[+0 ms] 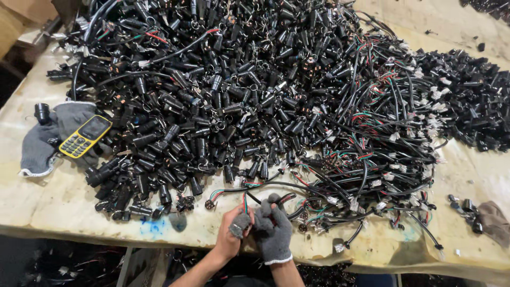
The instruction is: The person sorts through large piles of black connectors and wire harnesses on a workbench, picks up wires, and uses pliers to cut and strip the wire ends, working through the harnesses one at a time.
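At the lower centre of the frame we find both hands working together at the near edge of the tabletop [64, 202]. The left hand [229, 236] is mostly bare, with a grey knit cot over one fingertip; its grip is pressed together, pinching the loose end of a black cable with red and green wires [245, 197]. The right hand [273, 231] wears a grey knit glove, and its grip is pinched shut on the same cable just beside the left. The cable runs up and leftward from the hands and ends in a small round connector [210, 204] lying on the tabletop. Directly above the hands a large heap of black cylindrical connectors [212, 95] fills the centre and upper left of the frame. To the right of centre lies a tangle of wire harnesses [372, 143] with white plugs. At the left edge a yellow keypad phone [85, 136] rests on a spare grey glove [40, 146]. At the lower right a brownish rag [494, 220] lies near a few loose connectors.
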